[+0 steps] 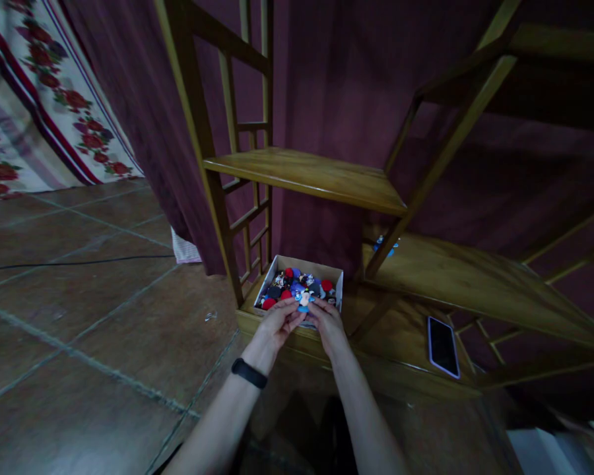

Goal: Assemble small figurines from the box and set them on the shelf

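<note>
"Down at the head view we go, and both hands are busy!"

"What have they got?"

"A small blue-and-white figurine [304, 300], pinched in the fingertips of the left hand [278, 322] on one side and the right hand [327, 320] on the other. Neither hand is released, neither is clenched into a fist. It's a light grip from both."

"And where exactly is that figurine?"

"Held up over the front part of an open, pale-walled rectangular box [309, 265], and that box is crowded with little red, black, blue and white pieces [327, 285]! They overlap so much I can't tell one shape from another."

"The box itself?"

"Sitting on the lowest level of a yellowish-brown wooden shelf unit [307, 173], close to the lattice side on the left. Over on the right of that same level, a dark-screened phone with a lavender edge [443, 346] lies flat."

"Anything higher?"

"Yes! On the raised right-hand shelf, a tiny blue object [377, 248] by the slanting post, too small for me to make out."

"And that wrist?"

"A black wristband [249, 373] on the left one. Behind it all hangs a plum-coloured curtain [327, 86], with brown tiled floor [103, 336] off to the left."
</note>
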### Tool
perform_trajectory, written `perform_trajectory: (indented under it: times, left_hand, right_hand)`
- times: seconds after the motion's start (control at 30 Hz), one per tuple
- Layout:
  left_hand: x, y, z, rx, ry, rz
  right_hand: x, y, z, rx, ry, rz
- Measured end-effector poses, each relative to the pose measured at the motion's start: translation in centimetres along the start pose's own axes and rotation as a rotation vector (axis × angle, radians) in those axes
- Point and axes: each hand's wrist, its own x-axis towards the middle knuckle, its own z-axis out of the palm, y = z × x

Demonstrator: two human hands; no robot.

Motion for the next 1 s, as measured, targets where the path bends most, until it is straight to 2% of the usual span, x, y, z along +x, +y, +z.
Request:
perform_trajectory:
  times: [0.13,0.27,0.37,0.47,0.57,0.73,0.87,1.0]
  left_hand:
    - [-0.9,-0.2,-0.2,0.018,0.022,0.016]
    - [-2.8,-0.5,-0.2,0.013,0.079,-0.006]
    - [-5.1,-1.2,-0.6,-0.007,0.021,0.026]
    - [-7.6,-2.7,-1.9,-0.013,-0.028,0.041]
    - [-9.8,-5.0,-3.9,-0.002,-0.035,-0.012]
    - [-12.6,-8.3,-6.3,0.027,0.034,-0.054]
    - [-13.9,-9.1,-6.2,0.043,0.000,0.011]
    - [-14.6,-9.5,-5.6,0.039,-0.054,0.014]
  right_hand:
    - [-0.9,0.5,0.1,0.039,0.008,0.014]
    - [-3.0,0.3,0.3,0.085,0.026,0.043]
    - [-5.4,-0.5,0.5,0.078,0.016,0.045]
    - [-8.6,-0.6,0.4,0.026,-0.010,0.052]
    - [-12.1,0.6,-0.3,-0.008,-0.028,0.070]
    - [-16.2,3.0,-1.3,-0.006,0.011,0.134]
    - [-17.6,2.7,-1.6,0.033,-0.040,0.125]
    - [-18.3,1.7,-2.2,0.027,-0.073,0.131]
